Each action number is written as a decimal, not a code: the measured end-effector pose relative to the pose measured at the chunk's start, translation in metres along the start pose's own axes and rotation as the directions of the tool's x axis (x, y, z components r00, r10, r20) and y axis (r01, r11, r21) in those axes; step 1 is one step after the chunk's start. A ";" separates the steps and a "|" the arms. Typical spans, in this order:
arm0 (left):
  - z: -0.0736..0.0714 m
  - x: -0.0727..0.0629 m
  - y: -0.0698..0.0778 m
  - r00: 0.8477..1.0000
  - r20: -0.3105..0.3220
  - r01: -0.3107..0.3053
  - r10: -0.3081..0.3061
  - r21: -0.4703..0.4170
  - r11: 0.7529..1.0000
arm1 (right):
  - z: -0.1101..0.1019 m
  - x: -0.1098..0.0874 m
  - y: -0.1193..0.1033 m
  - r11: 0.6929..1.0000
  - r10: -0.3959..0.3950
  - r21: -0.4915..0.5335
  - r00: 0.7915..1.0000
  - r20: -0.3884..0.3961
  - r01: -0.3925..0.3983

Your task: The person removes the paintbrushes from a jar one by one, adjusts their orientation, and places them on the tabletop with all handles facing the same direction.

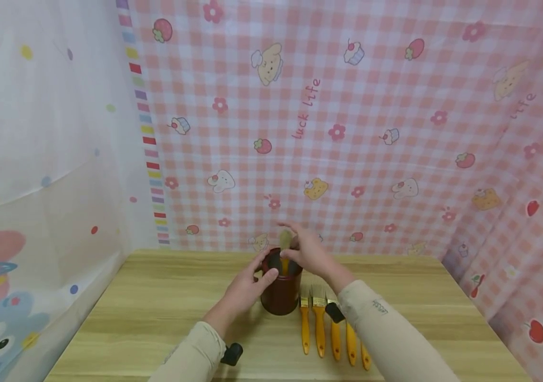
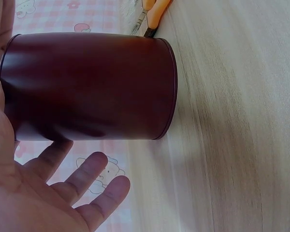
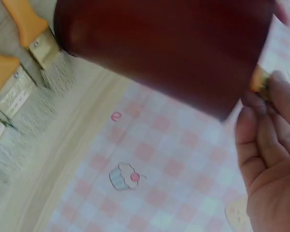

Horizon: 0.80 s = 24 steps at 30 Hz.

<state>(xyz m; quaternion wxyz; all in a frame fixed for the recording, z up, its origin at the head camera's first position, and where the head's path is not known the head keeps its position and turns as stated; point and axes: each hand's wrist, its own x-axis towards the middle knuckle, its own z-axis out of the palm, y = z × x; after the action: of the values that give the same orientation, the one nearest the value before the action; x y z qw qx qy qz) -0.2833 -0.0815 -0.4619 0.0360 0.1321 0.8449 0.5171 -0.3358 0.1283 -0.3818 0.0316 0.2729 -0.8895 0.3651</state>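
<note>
A dark red cylindrical cup [image 1: 281, 294] stands upright on the wooden table. My left hand [image 1: 248, 285] holds it near the rim from the left, thumb on the near side. In the left wrist view, the outer fingers [image 2: 89, 176] spread away from the cup wall [image 2: 92, 87]. Over the cup's mouth, my right hand [image 1: 310, 253] pinches a paintbrush [image 1: 285, 240], bristles up and yellow-orange handle pointing down into the cup. The right wrist view shows the pinching fingertips [image 3: 249, 123] beside the rim, with only a bit of the brush [image 3: 259, 79] showing.
Several paintbrushes [image 1: 320, 326] with yellow-orange handles lie side by side right of the cup, bristles toward the back, some partly under the right forearm. Behind the wooden table [image 1: 156, 313] hangs a pink checked cloth [image 1: 300, 159]; a white printed cloth [image 1: 61, 132] hangs at left.
</note>
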 end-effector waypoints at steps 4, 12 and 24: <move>0.001 -0.001 0.002 1.000 -0.005 0.009 -0.009 -0.010 1.000 | -0.022 -0.004 0.000 0.987 0.044 0.158 0.995 -0.092 -0.029; 0.001 -0.003 0.006 0.999 -0.036 0.014 -0.014 0.014 1.000 | -0.073 -0.018 0.006 0.951 0.194 0.279 0.962 -0.193 -0.136; 0.000 -0.004 0.006 1.000 -0.029 0.003 -0.003 0.001 1.000 | -0.138 -0.087 0.071 0.931 0.318 0.231 0.939 -0.130 -0.283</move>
<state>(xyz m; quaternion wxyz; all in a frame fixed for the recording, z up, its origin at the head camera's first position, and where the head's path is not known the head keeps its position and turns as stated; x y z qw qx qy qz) -0.2784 -0.0798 -0.4569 0.0247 0.1234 0.8457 0.5186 -0.3177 0.3024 -0.3477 0.0198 0.1040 -0.8719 0.4781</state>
